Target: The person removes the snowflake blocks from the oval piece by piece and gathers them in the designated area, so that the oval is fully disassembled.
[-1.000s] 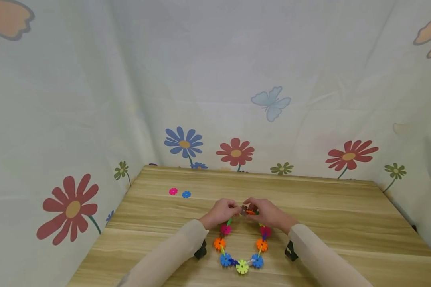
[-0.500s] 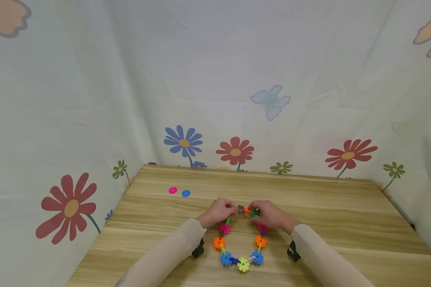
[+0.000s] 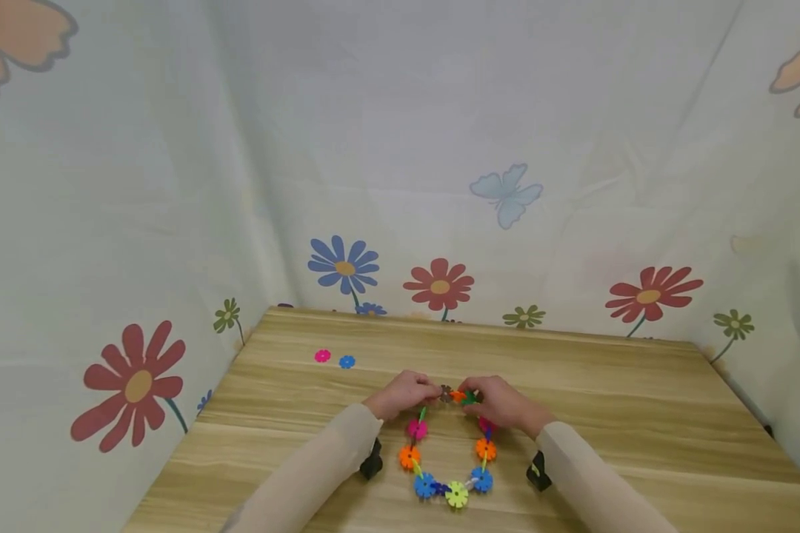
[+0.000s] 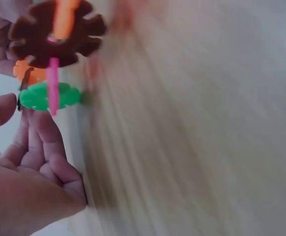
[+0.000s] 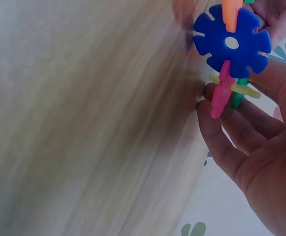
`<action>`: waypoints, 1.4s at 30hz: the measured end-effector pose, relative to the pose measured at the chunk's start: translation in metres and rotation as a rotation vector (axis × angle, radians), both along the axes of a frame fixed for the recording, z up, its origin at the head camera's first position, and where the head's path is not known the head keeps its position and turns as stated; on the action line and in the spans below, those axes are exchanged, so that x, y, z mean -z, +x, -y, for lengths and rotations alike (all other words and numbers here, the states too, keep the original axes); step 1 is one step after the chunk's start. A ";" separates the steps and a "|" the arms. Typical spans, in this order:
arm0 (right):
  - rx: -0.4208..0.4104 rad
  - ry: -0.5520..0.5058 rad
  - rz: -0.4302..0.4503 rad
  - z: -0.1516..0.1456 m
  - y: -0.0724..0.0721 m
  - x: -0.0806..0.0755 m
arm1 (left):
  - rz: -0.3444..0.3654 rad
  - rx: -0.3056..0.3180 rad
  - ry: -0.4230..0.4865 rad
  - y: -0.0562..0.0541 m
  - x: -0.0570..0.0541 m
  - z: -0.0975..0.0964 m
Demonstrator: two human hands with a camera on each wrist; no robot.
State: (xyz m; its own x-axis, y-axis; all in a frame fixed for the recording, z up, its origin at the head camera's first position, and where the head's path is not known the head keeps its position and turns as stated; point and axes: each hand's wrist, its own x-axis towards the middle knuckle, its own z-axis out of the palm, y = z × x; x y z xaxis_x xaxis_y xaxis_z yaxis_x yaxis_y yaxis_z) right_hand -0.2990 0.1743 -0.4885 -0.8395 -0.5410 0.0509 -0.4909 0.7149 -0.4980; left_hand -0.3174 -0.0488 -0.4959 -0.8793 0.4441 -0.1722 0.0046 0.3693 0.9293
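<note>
Slotted plastic discs are joined into a ring, with a light-yellow disc (image 3: 457, 494) at its near side. At the far side my left hand (image 3: 401, 396) pinches a brown disc (image 3: 445, 393) between thumb and fingers. An orange disc (image 3: 457, 397) links it to a green disc (image 3: 470, 398), which my right hand (image 3: 507, 406) holds. In the left wrist view, another green disc (image 4: 61, 97) and a nearer brown disc (image 4: 34, 42) hang by the left fingertips. The right wrist view has a blue disc (image 5: 214, 49) and a pink disc (image 5: 222, 96) before the right fingers.
Two loose discs, one pink (image 3: 323, 356) and one blue (image 3: 347, 362), lie far left on the wooden table (image 3: 573, 385). A pale cloth (image 3: 387, 148) printed with flowers and butterflies hangs behind and beside the table.
My right fingers have shifted from near the orange disc to the green one, so more of the orange disc shows. The brown disc has moved slightly left, and my left hand stays beside it.
</note>
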 end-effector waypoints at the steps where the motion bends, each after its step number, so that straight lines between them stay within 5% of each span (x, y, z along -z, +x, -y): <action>1: 0.001 -0.004 0.000 0.000 0.001 0.000 | 0.011 -0.003 0.006 0.000 0.000 -0.001; 13: -0.046 -0.051 -0.021 0.003 0.006 0.001 | 0.073 -0.016 0.024 0.001 0.002 -0.008; 27: -0.054 -0.083 -0.045 0.003 0.015 0.012 | 0.058 0.002 -0.011 0.007 0.010 -0.007; 42: -0.031 -0.072 -0.071 0.000 0.008 0.005 | 0.080 0.011 0.037 -0.005 0.002 -0.012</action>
State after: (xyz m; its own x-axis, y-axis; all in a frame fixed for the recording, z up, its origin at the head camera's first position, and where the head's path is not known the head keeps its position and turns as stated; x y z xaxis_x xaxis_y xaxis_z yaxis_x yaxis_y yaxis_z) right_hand -0.2914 0.1744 -0.4937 -0.8153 -0.5594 0.1494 -0.5482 0.6627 -0.5101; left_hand -0.3227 -0.0372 -0.4981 -0.8585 0.4610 -0.2245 -0.0661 0.3347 0.9400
